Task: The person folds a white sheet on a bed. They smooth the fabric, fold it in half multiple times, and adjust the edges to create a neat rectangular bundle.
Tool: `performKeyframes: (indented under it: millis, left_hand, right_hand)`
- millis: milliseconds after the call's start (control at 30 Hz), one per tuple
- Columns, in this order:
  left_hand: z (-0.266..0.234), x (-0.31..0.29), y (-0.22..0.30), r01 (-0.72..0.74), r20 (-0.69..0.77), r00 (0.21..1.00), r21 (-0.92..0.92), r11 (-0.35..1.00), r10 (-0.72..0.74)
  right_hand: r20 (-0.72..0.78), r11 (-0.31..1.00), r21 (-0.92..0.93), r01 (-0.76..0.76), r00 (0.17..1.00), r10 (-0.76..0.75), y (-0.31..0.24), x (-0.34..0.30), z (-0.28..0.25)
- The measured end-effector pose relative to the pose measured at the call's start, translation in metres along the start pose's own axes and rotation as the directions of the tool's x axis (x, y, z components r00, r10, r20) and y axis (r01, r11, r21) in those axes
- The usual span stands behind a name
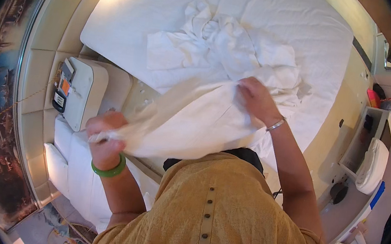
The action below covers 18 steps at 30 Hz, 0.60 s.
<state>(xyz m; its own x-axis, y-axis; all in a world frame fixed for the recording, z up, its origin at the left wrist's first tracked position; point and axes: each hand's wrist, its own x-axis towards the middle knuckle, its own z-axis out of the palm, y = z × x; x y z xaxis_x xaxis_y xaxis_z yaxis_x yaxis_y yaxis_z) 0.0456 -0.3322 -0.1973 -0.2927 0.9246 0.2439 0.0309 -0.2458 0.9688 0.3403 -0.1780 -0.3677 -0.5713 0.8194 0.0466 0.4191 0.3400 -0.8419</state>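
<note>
A white bed-linen cloth [188, 121] is stretched in the air between my two hands, in front of my body. My left hand [107, 136], with a green bangle at its wrist, is closed on one end of it and slightly blurred. The other end is gripped by my right hand [258, 100], which is farther forward and has a silver bracelet at the wrist. Beyond the cloth, a heap of crumpled white linen [228, 46] lies on the white-covered bed [135, 14]. Whether the held cloth is a sheet or a pillowcase I cannot tell.
A white nightstand [94, 91] with a phone [59, 101] stands at the left, against the padded wall panel [39, 77]. Behind it on my left is a second white-covered bed [87, 182]. On the right, a folded white towel [372, 166] rests on a shelf unit [353, 154].
</note>
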Motion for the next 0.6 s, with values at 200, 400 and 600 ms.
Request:
performKeyframes:
  millis: [200, 400, 600]
  left_hand:
    - [0.039, 0.028, -0.025, 0.316, 0.053, 0.926, 0.43, 0.846, -0.373]
    - [0.12, 0.004, -0.047, 0.176, 0.356, 0.888, 0.32, 0.931, -0.29]
    - [0.105, -0.013, -0.054, -0.146, 0.769, 0.589, 0.404, 0.903, -0.249]
  right_hand:
    - [-0.462, 0.949, 0.1, -0.299, 0.831, 0.31, -0.041, -0.019, -0.062]
    - [-0.313, 0.989, -0.088, 0.12, 0.939, -0.141, -0.12, -0.064, -0.03]
    - [-0.008, 0.988, 0.12, 0.094, 0.996, -0.094, -0.142, -0.108, -0.036]
